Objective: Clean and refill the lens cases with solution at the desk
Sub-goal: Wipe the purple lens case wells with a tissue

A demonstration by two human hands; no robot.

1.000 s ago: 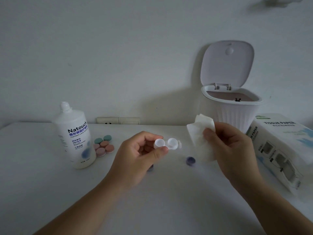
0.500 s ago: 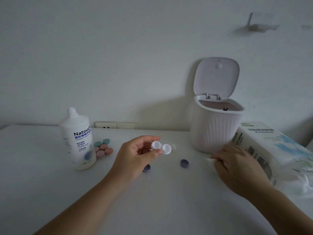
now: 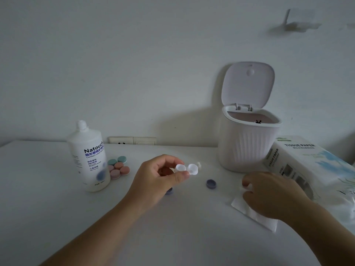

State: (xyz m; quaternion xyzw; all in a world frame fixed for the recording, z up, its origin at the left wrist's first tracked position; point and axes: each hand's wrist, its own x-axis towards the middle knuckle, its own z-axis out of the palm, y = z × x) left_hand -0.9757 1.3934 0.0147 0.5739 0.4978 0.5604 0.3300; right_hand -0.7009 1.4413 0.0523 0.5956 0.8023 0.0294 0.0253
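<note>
**Tissue put down, case kept in the air**

The white lens case (image 3: 187, 169) is held above the desk (image 3: 57, 217), both cups uncapped and facing up, pinched at its left cup between the thumb and the curled fingers of the left hand (image 3: 157, 181). Two dark caps lie on the desk: one (image 3: 211, 183) just right of the case, one (image 3: 169, 191) partly hidden under the left hand.

A second ago the tissue (image 3: 255, 215) was lifted near the case by the right hand (image 3: 272, 196); now it is laid flat on the desk and the hand rests on it, fingers loosely bent, gripping nothing as far as can be seen. The wiping is therefore judged finished, and filling is probably next.

The solution bottle (image 3: 88, 158) stands well to the left, beside the coloured cases (image 3: 118, 167). The open bin (image 3: 247, 139) and tissue pack (image 3: 307, 166) are at the right.
</note>
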